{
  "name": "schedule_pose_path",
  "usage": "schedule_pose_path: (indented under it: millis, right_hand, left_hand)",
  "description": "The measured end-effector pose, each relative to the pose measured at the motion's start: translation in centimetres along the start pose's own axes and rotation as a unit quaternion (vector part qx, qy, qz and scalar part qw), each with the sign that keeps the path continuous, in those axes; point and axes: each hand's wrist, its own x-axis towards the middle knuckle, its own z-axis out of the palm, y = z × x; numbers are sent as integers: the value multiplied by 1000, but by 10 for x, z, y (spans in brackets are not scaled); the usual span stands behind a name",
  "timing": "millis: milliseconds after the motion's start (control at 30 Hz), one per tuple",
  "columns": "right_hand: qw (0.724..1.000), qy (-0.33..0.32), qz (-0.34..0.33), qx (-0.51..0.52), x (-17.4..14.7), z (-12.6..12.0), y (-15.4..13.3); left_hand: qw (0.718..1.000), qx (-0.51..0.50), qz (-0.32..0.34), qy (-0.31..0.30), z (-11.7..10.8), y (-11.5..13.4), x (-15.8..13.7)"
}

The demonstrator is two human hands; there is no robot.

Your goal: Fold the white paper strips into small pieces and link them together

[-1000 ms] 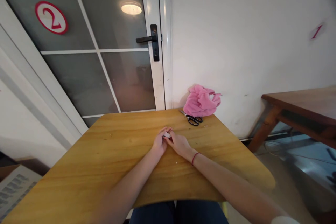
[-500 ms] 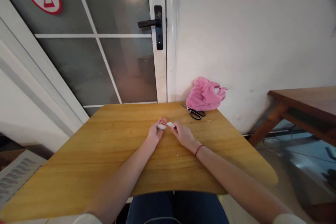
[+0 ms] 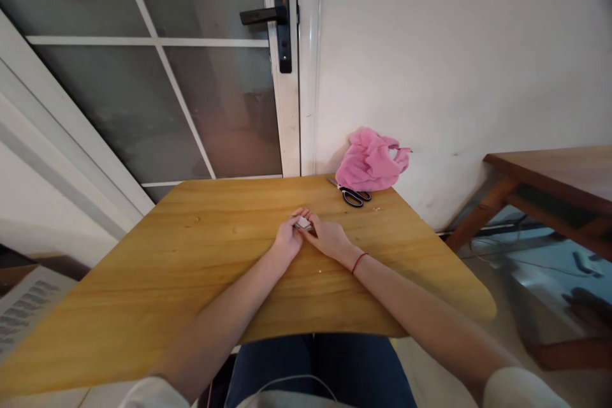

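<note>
Over the middle of the wooden table, my two hands meet around a small stack of white paper cards. My left hand is closed on the stack from the left, its fingertips curled behind. From the right, my right hand, with a red cord at the wrist, pinches the stack's near right edge. Whether a separate card is still between its fingers is too small to tell.
Black-handled scissors lie at the table's back right, partly under a crumpled pink cloth. Behind stands a glazed door with a black handle. Another wooden table is at the right, and a box sits low at the left.
My right hand has brought a separate white card leftward onto the stack in my left hand, so the hands now touch. The camera view has tipped down slightly.
</note>
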Motion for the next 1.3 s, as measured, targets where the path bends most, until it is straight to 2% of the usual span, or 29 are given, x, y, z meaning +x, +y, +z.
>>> schedule_pose_path:
  millis: [300, 500, 900, 1067, 1300]
  right_hand:
    - [999, 6, 18, 34, 1, 0, 1]
    - [999, 27, -4, 35, -1, -1, 0]
    - [999, 30, -10, 34, -4, -9, -1]
    - [994, 86, 3, 61, -3, -8, 2]
    - [993, 84, 18, 77, -3, -6, 0]
  left_hand:
    - [1000, 7, 0, 10, 1, 1, -1]
    - [1000, 9, 6, 17, -1, 1, 4]
    - [999, -19, 34, 30, -4, 20, 10]
    - [998, -27, 41, 24, -6, 29, 9]
    - [1000, 4, -8, -10, 6, 8, -6]
